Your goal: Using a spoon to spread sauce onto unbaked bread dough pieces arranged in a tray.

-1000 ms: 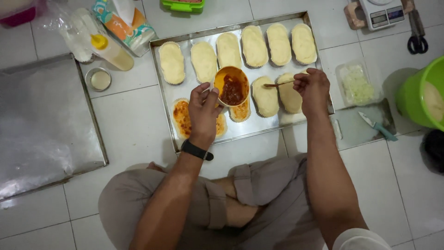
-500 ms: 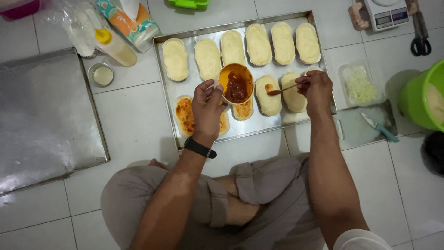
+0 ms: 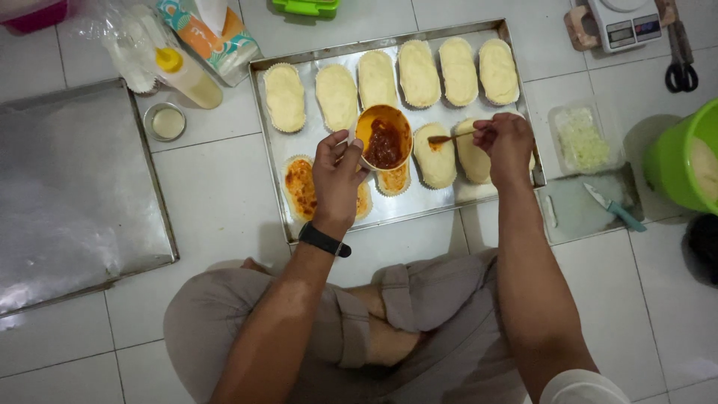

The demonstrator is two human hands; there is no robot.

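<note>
sitting cross-legged on a white tiled floor, a person works over a long metal baking tray (image 3: 273,161) that lies crosswise in front of the knees. the left hand (image 3: 338,168) is closed around a small orange bowl (image 3: 383,136) of red sauce, holding it above the middle of the tray. the right hand (image 3: 508,142) pinches the handle of a small spoon (image 3: 449,138) between thumb and fingers, over the right half of the tray.

the spoon lies almost level, its long axis running left to right, with the sauce-tipped end pointing left toward the bowl. that tip sits right over a plain oval of dough (image 3: 435,157) in the tray's near row, just to the right of the bowl, so the right hand is the nearer one to this piece.

two sauced pieces (image 3: 301,187) lie toward the near left corner of the tray, partly hidden by the left hand. the far edge carries a row of six plain ovals (image 3: 419,72), each with its long axis pointing away from the person.

off the tray's far left corner stand a yellow squeeze bottle (image 3: 187,75) and a small round tin (image 3: 166,121). a second, empty-looking tray (image 3: 75,187) lies well to the left. past the right edge are a clear tub of shredded cheese (image 3: 582,138) and a small knife (image 3: 613,207).
</note>
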